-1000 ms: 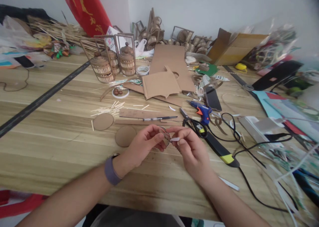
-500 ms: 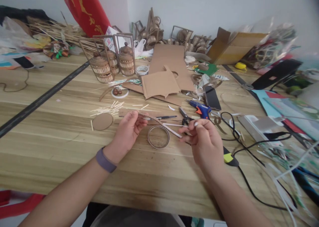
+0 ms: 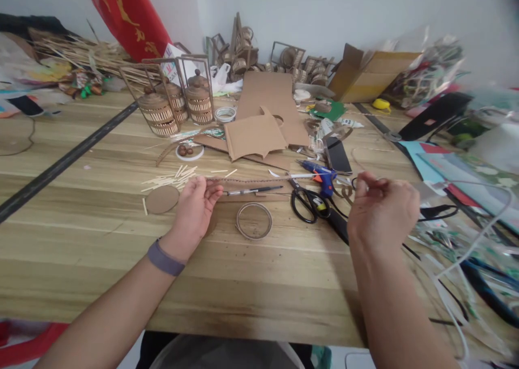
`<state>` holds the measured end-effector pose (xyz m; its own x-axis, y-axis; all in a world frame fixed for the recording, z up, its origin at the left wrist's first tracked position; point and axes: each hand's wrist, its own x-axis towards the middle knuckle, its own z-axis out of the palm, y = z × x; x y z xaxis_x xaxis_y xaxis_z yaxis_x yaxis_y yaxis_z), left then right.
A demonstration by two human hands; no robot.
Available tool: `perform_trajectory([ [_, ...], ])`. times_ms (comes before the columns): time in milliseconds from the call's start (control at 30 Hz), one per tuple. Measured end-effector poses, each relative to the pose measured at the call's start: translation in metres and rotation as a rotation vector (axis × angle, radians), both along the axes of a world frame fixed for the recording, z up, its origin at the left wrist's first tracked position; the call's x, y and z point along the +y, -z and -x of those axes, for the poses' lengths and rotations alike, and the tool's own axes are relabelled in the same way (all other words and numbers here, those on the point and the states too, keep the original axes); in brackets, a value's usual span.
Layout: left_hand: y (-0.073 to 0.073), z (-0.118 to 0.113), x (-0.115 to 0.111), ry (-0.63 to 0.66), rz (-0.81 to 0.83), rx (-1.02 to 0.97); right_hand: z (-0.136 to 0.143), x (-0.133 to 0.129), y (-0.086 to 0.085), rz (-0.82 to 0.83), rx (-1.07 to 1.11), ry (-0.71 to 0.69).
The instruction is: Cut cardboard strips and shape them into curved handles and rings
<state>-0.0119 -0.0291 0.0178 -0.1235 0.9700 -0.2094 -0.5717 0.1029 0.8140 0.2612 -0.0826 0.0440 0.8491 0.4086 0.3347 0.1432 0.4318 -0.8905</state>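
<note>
My left hand (image 3: 199, 199) pinches the end of a narrow brown cardboard strip (image 3: 251, 180), held above the table. From the strip's far end a thin white backing strip (image 3: 310, 175) stretches to my right hand (image 3: 381, 209), whose fingers are closed on it. Below, between the hands, a cardboard ring (image 3: 254, 221) lies on the wood. A pen (image 3: 255, 190) rests just behind the ring on a piece of cardboard. Black-handled scissors (image 3: 310, 204) and a blue glue gun (image 3: 318, 175) lie near my right hand. A cardboard disc (image 3: 162, 199) and small wooden sticks (image 3: 174, 178) are beside my left hand.
Behind stand lantern-like frames (image 3: 158, 112), a roll of tape (image 3: 225, 114) and cardboard sheets (image 3: 255, 134). A phone (image 3: 337, 154) lies past the glue gun. Cables and plastic bags crowd the right side. An open cardboard box (image 3: 373, 77) is at the back.
My right hand has moved right and a little up, drawing the white strip away from the brown one. The brown strip now stretches nearly level. My left hand keeps its pinch.
</note>
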Motion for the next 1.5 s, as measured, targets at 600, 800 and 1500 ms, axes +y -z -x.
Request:
perform_trajectory([
  [600,0.000,0.000,-0.001,0.025,-0.002,-0.024,-0.058,0.000,0.015,0.542,-0.512,0.228],
  [800,-0.001,-0.004,-0.007,0.102,-0.001,-0.018,-0.052,0.006,0.027,0.806,-0.697,0.138],
  [1500,0.008,-0.013,-0.024,0.276,-0.208,0.176,0.031,-0.019,0.012,0.351,-1.239,0.154],
])
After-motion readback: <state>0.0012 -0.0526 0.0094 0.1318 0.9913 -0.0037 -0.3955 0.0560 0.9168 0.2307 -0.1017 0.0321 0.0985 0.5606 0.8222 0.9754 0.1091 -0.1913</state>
